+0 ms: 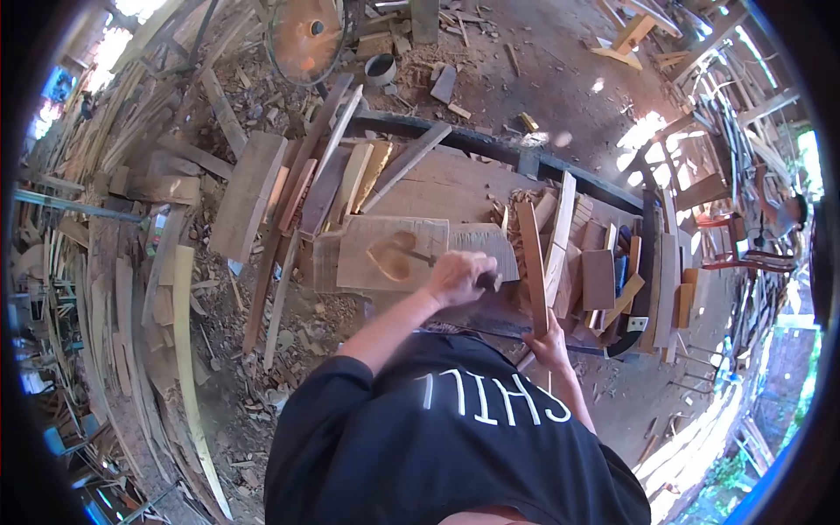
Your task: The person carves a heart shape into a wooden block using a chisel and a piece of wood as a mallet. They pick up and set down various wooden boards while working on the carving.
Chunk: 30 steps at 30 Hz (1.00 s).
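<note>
My left hand [457, 278] is closed around the dark handle of a chisel [422, 256], its metal shaft pointing left into a carved hollow. That hollow, rounded and heart-like, is cut into a pale wooden block [361, 236] lying flat on the bench. At the right, my right hand [549, 343] grips the near end of a long reddish-brown wooden bar [530, 254], which points away from me. The chisel's cutting tip is too small to make out. Beside the block, partly behind my left hand, is a ridged grey wood piece [484, 241].
Wood offcuts [598, 278] crowd the bench's right side, and several planks [325, 188] lean at its left. A round metal fan [306, 39] and a small tin [380, 70] stand beyond. Long boards [182, 306] lie along the left. A person [779, 214] sits far right.
</note>
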Tool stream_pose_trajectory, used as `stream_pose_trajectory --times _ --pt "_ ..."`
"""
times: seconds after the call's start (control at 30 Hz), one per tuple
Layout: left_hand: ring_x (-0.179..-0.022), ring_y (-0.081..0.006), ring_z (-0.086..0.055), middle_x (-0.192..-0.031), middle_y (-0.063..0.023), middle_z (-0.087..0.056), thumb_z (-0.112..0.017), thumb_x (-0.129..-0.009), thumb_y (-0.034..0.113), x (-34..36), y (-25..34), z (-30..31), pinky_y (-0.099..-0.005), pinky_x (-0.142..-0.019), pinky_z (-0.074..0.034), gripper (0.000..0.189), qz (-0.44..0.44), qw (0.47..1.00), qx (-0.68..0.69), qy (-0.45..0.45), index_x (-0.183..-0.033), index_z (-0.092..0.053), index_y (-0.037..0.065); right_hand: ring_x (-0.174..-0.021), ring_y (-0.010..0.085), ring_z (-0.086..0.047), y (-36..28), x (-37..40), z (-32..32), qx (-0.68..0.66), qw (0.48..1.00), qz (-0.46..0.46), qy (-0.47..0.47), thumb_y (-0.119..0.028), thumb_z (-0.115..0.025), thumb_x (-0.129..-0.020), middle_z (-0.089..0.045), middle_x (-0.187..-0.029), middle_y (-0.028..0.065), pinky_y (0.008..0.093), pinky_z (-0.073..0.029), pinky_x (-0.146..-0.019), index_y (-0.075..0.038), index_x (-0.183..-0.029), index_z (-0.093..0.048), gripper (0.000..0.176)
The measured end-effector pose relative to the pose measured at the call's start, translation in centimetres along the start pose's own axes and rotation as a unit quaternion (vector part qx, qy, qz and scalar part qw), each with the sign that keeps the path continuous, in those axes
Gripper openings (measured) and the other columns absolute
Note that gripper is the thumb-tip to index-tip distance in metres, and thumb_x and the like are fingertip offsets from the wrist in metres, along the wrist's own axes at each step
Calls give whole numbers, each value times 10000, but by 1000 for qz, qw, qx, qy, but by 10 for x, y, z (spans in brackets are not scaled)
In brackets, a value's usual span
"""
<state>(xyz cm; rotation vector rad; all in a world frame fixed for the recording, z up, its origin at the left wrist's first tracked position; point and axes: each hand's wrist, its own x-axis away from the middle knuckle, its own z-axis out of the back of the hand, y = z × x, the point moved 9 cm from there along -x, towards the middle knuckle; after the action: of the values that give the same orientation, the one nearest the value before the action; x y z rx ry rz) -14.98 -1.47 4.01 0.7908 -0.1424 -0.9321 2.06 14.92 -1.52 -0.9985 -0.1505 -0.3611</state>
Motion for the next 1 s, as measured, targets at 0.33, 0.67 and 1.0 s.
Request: stream_pose_trajectory --times 0.33,0.67,1.0 --pt "-728 -270 -618 -740 -46 -588 -759 -653 119 23 59 32 -390 -647 -459 240 -68 994 83 31 -844 -614 122 -1005 458 -645 3 -38 -78 41 992 -106 -61 -195 -724 -747 -659 -991 308 500 -515 -855 -25 -1208 -500 540" --pt "-668 -307 -549 -716 -88 -553 -824 -760 189 57 6 87 -399 -612 -440 285 56 972 157 166 -771 -557 90 -1103 473 -472 -66 -68 -66 176 968 72 163 -152 -750 -773 -449 -1215 266 508 -464 -917 -81 -1441 -339 788" --pt "-763 -82 -516 -829 14 -565 -720 -901 105 94 -60 137 -238 -705 -433 179 168 895 333 246 -832 -556 87 -1072 360 -482 -86 -77 -75 335 908 26 250 -295 -700 -836 -480 -1145 162 505 -467 -796 -143 -1418 -422 663"
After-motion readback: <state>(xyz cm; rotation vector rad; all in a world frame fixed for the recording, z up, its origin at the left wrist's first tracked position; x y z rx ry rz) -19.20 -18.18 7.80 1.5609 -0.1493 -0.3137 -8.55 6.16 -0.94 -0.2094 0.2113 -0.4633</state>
